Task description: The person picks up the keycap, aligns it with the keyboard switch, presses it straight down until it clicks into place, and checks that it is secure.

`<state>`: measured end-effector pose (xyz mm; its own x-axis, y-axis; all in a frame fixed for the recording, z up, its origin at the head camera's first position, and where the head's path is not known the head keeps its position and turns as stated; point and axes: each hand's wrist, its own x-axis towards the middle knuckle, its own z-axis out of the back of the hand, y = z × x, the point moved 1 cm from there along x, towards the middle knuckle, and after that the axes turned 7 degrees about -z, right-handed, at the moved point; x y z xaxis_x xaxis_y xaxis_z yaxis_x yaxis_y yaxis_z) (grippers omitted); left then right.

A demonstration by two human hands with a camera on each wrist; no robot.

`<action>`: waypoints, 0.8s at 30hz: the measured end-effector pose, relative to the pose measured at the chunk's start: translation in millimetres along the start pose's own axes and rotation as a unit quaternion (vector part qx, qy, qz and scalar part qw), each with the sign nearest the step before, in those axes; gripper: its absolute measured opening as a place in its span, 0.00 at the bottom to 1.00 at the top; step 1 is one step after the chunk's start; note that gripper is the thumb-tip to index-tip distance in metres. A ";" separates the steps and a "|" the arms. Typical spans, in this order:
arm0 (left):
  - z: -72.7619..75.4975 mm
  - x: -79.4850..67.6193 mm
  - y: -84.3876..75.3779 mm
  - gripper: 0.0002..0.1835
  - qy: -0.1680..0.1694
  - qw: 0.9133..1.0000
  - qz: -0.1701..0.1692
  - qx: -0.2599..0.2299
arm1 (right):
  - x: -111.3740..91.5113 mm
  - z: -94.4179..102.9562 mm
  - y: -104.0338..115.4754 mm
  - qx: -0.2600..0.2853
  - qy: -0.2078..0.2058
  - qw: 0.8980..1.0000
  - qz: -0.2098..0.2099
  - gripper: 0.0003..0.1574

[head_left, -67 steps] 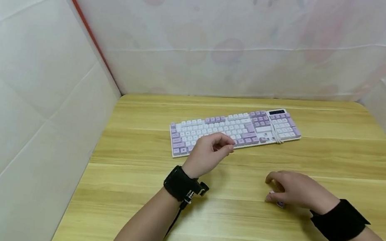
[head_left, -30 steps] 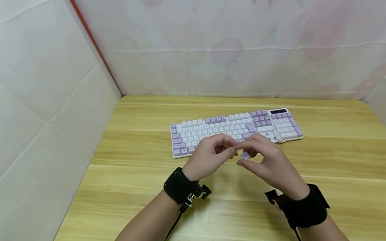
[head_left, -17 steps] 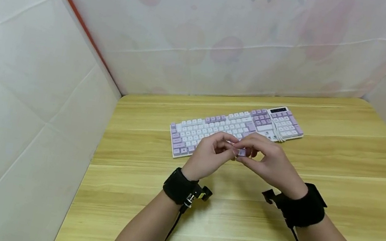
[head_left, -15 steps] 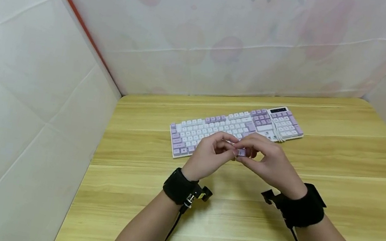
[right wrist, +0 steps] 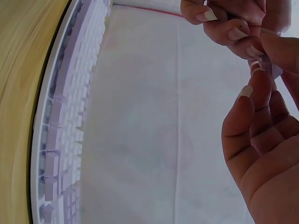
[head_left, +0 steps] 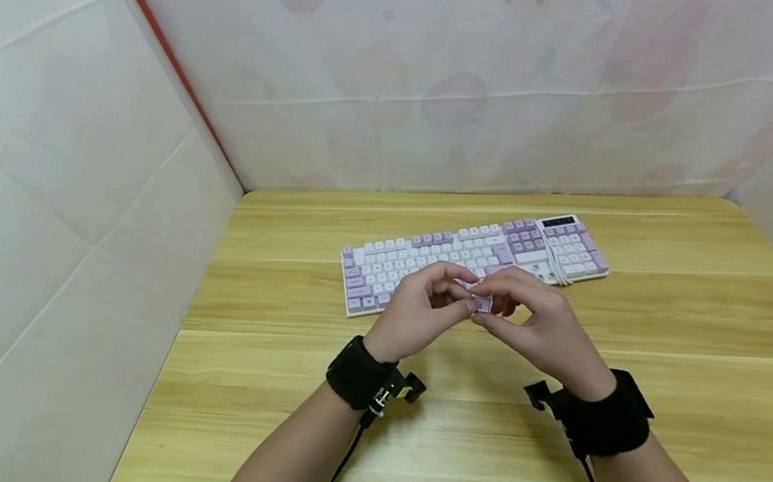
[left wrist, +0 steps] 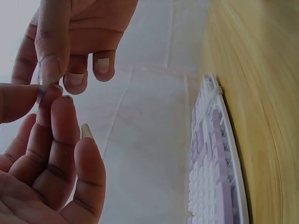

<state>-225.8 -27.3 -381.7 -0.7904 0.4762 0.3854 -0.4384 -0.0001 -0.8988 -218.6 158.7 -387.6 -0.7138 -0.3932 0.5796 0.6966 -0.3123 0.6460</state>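
Observation:
Both hands meet just above the near edge of a white and purple keyboard [head_left: 383, 264]. Between their fingertips is a small pale purple keycap [head_left: 484, 304]. My right hand [head_left: 541, 320] pinches it between thumb and fingers. From the other side, my left hand [head_left: 414, 317] pinches its left end, the thumb tip overlapping it. In the right wrist view, a purple side of the keycap [right wrist: 276, 71] shows between the fingers. Fingers cover most of it in the left wrist view. The keyboard lies tilted on the table, its lower middle keys hidden behind the hands.
A white cable [head_left: 554, 261] is wrapped round the keyboard's right part, beside the number pad. The wooden table [head_left: 456, 471] extends toward me. Pale printed sheets [head_left: 399, 66] stand along the back and sides. Each wrist wears a black strap [head_left: 358, 371] with a small camera.
My right hand has moved from the table's right side, leftward and up, bringing the keycap to my left hand. The left hand has stayed nearly in place. Lately the keycap has turned slightly.

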 end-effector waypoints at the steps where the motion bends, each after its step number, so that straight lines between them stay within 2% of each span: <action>1: 0.0 0.0 -0.2 0.14 -0.003 1.000 -0.001 0.002 | -1.4 0.0 -4.6 -0.003 0.000 1.000 0.000 0.24; 4: 0.0 -0.2 -0.4 0.14 -0.007 1.000 -0.004 0.007 | -5.7 -0.1 -18.0 -0.014 0.001 1.000 -0.004 0.25; 10: 0.0 -1.0 -0.7 0.14 -0.007 1.000 -0.004 0.016 | -7.0 1.0 -19.1 -0.034 0.003 0.999 -0.009 0.23; 24: -0.7 0.4 -3.7 0.13 -0.019 1.000 -0.008 0.023 | -8.4 1.5 -22.0 -0.035 -0.008 0.999 -0.008 0.24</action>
<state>-224.2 -26.5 -378.5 -0.7976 0.4435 0.4088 -0.4701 -0.0326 -0.8820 -228.0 170.2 -406.0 -0.7252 -0.3744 0.5779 0.6884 -0.3774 0.6194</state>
